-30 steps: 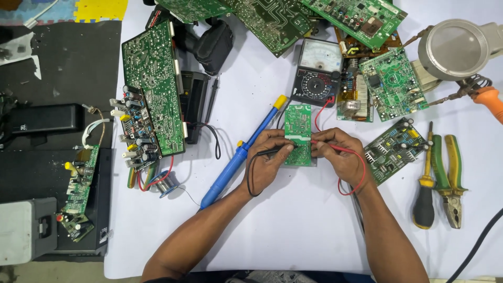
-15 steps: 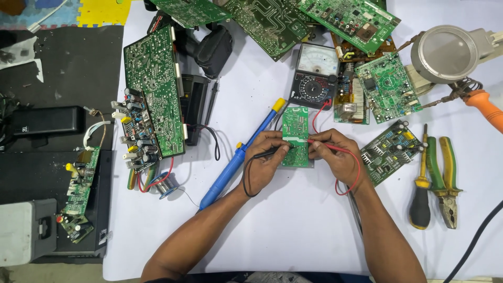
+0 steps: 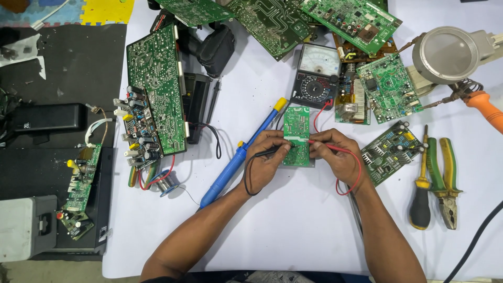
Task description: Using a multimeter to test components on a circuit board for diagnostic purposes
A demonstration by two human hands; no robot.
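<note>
Both forearms reach up from the six o'clock edge over a white table [image 3: 293, 236] and meet near its middle. The left hand [image 3: 267, 160] is closed around a black probe [image 3: 270, 152], its black lead looping down past the wrist, and the right hand [image 3: 335, 157] pinches a red probe [image 3: 327, 147], whose red lead curls round at four o'clock of that hand. Both probe tips rest on a small green circuit board [image 3: 296, 137] that lies flat between the two hands, its upper half clear of the fingers. Just beside the left hand, at nine o'clock, a blue soldering iron [image 3: 236, 162] lies on a slant with its yellow end toward the board. At twelve o'clock of the board sits an analogue multimeter [image 3: 317, 76] with a pale dial. Toward three o'clock lie a dark board with heat sinks [image 3: 390, 152], a yellow-handled screwdriver [image 3: 421, 194] and green-handled pliers [image 3: 445, 183]. Toward nine o'clock a long green board [image 3: 157, 91] lies by a coil of solder wire [image 3: 168, 183]. Farther off, more green boards crowd the twelve o'clock edge, and a round magnifier [image 3: 445, 50] stands at two o'clock. Beyond the table's nine o'clock edge the floor carries black mats, a grey case [image 3: 26, 228] and another small board [image 3: 81, 183].
</note>
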